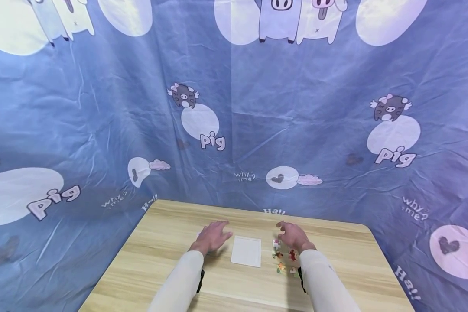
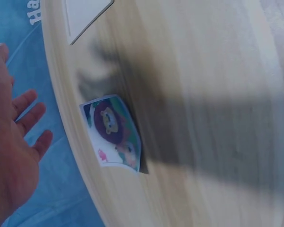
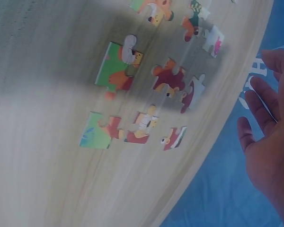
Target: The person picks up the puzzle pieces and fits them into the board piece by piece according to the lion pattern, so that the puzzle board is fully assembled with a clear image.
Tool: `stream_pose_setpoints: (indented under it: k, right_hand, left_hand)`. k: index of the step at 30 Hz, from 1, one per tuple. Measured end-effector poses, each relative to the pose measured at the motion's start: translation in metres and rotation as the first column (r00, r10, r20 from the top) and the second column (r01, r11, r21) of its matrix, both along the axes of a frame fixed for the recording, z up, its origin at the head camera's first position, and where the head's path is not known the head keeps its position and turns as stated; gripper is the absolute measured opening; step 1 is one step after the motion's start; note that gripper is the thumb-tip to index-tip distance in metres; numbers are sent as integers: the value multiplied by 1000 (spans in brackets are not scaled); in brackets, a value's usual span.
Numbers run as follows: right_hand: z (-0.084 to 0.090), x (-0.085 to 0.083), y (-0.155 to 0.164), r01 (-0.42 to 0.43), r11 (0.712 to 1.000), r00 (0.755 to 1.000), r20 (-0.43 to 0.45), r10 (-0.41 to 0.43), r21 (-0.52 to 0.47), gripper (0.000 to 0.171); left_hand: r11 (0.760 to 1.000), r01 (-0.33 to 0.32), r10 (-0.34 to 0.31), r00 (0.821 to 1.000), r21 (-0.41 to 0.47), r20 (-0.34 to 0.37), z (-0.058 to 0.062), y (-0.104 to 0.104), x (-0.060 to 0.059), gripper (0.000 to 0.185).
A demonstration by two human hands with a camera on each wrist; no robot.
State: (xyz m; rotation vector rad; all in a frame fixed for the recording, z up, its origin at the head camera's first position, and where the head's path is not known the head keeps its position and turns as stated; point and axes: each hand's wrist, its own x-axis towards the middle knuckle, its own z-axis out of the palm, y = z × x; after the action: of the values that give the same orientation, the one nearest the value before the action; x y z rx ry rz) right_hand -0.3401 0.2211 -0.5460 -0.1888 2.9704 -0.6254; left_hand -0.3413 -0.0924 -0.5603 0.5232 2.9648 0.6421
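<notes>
My left hand (image 1: 214,235) hovers over the wooden table (image 1: 171,260), left of a blank white board (image 1: 246,251). Its fingers are spread and hold nothing. In the left wrist view the palm (image 2: 14,161) floats above a small cartoon picture card (image 2: 114,132) lying near the table's edge. My right hand (image 1: 292,236) hangs open to the right of the board, over several loose colourful puzzle pieces (image 1: 284,256). The right wrist view shows those pieces (image 3: 142,94) scattered flat on the wood, with the open hand (image 3: 270,137) above and apart from them.
A blue cloth (image 1: 257,108) printed with cartoon pigs hangs behind and around the table. Bare wood lies at the table's left and right ends. Both forearms wear cream sleeves (image 1: 183,277).
</notes>
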Motion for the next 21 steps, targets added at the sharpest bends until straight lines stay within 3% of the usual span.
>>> stream_pose_setpoints:
  k: [11,21]
  right_hand:
    - [-12,6,4,-4,1000,999,41,5,-27,37]
    - [-24,11,7,-39,999,999,31,40,-31,36]
  left_hand:
    - [999,44,-44,999,-6,12,-13,4,16,53]
    - [995,55,-58,997,-82,-44,-31,12,29,53]
